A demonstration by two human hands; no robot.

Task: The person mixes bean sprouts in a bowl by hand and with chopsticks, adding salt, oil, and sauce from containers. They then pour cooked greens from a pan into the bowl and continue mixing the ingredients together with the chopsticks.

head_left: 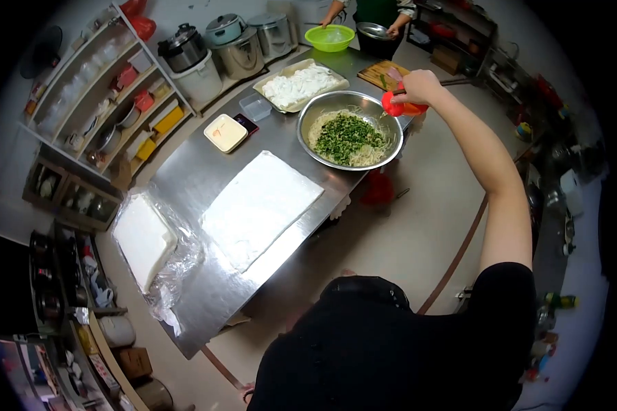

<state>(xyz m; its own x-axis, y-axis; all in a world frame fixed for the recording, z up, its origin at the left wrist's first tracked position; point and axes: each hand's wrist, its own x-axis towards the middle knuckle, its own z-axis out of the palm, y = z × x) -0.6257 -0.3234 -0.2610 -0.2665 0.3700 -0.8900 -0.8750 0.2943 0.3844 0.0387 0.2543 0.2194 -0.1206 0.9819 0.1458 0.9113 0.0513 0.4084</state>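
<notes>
My right hand [422,88] is closed around a red bottle [392,104], tipped over the right rim of a large steel bowl [308,147]. A thin pale streak shows below the bottle's mouth. In the bowl, chopped greens [349,137] lie on top of pale, noodle-like shreds [376,154]. Only a small part of my left hand [245,392] shows, low beside my body and away from the table, with a dark band near it; its fingers are hidden.
A stack of white sheets [144,240] in plastic wrap and a flat white sheet [260,205] lie on the steel table [209,312]. Behind the bowl are a tray of white food [301,85] and a cutting board [377,74]. Another person [377,27] stands at the far end, holding a green basin [329,40].
</notes>
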